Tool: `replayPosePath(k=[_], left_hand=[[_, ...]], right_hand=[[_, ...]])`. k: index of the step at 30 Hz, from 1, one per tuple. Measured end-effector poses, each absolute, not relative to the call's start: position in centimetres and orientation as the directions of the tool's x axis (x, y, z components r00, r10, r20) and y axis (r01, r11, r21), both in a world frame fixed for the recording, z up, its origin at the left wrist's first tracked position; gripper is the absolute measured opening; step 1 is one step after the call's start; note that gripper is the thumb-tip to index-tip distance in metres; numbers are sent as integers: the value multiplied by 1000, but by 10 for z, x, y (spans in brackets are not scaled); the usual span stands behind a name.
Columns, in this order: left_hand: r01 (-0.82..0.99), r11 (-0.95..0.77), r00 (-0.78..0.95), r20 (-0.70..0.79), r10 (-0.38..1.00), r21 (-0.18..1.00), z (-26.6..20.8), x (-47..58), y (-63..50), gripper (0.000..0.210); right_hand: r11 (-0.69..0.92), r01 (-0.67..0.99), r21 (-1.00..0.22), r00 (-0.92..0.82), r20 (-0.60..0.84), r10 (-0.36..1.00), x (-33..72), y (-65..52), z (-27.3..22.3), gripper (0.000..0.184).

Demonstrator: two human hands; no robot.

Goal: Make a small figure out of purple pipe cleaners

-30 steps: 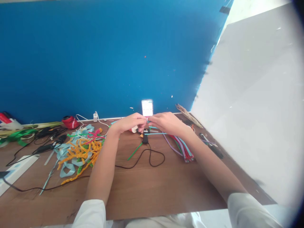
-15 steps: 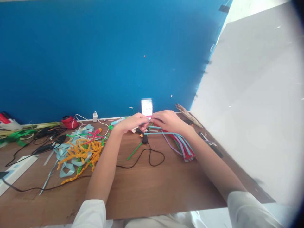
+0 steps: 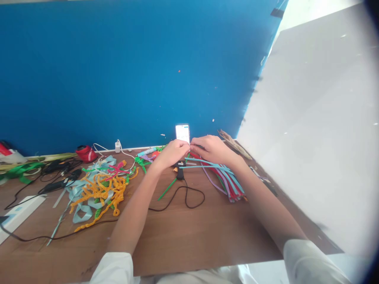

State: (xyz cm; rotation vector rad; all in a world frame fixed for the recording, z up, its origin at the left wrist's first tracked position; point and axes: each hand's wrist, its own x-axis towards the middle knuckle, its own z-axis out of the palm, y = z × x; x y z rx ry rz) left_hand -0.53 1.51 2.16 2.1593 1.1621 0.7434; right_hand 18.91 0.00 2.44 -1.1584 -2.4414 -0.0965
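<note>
My left hand (image 3: 174,153) and my right hand (image 3: 212,150) meet fingertip to fingertip above the back of the table, just before a lit phone (image 3: 182,132) leaning on the wall. Both are closed in a pinch; whatever they hold is too small and hidden to make out. Under them lies a black tool with a cord (image 3: 180,172), perhaps a glue gun, partly covered by my left hand. A green stem (image 3: 167,189) points away from it. Beside my right forearm is a bundle of red, purple and blue pipe cleaners (image 3: 229,183), two blue ones sticking out leftwards.
Left of my arm lie tangled orange pipe cleaners (image 3: 102,189) and light-blue ribbon (image 3: 83,213). Farther left are a white power strip (image 3: 22,217), black cables and a red pouch (image 3: 86,153). Dry husks (image 3: 235,144) rest by the white panel at right.
My left hand has shifted right and its fingertips now meet those of my right hand. More of the purple and green pieces behind my left wrist shows.
</note>
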Motion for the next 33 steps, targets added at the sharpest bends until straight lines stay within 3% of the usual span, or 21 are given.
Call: replayPosePath(k=[9, 18, 23, 28, 33], left_hand=[[563, -440, 464, 173, 869, 700, 23, -13, 19, 27], [594, -439, 478, 144, 867, 675, 26, -15, 18, 26], [624, -453, 497, 123, 859, 637, 28, -18, 17, 26], [590, -570, 604, 155, 782, 572, 29, -16, 12, 25], [565, -624, 634, 199, 747, 540, 31, -14, 8, 32]], right_hand=[[724, 655, -214, -595, 444, 670, 202, -1, 30, 30], [800, 559, -217, -657, 473, 587, 203, 7, 25, 29], [787, 592, -172, -657, 463, 595, 203, 6, 23, 30], [730, 669, -139, -605, 468, 644, 199, 6, 21, 32], [732, 657, -180, -581, 497, 644, 198, 4, 23, 29]])
